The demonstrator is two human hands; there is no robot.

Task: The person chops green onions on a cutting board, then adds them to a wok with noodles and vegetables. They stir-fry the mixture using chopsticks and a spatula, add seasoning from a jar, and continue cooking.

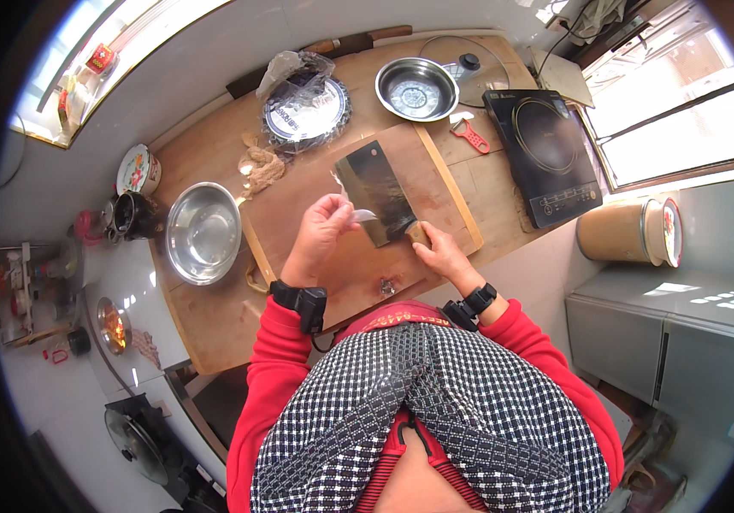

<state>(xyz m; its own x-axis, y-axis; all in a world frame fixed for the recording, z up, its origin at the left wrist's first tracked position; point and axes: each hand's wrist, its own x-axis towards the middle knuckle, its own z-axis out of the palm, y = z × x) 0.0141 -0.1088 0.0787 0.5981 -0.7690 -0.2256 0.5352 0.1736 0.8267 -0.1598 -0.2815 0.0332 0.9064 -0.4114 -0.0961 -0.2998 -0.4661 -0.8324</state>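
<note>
A wooden cutting board [315, 256] lies in front of me on the wooden table. Over it, my right hand [440, 253] grips the wooden handle of a broad Chinese cleaver [376, 189], whose blade points away from me. My left hand [322, 234] pinches a thin whitish piece [361, 217] between thumb and fingers, beside the blade; what it is I cannot tell. Part of the piece overlaps the blade in view. Near the board's close edge lies a small shiny item [387, 286], too small to name.
A steel basin [204, 234] stands left, a steel bowl [417, 90] at the back. A red peeler [470, 136], a glass lid [492, 70] and an induction cooktop [543, 151] lie right. Behind the board are a tan cloth [261, 168] and a plastic-wrapped round package [308, 112].
</note>
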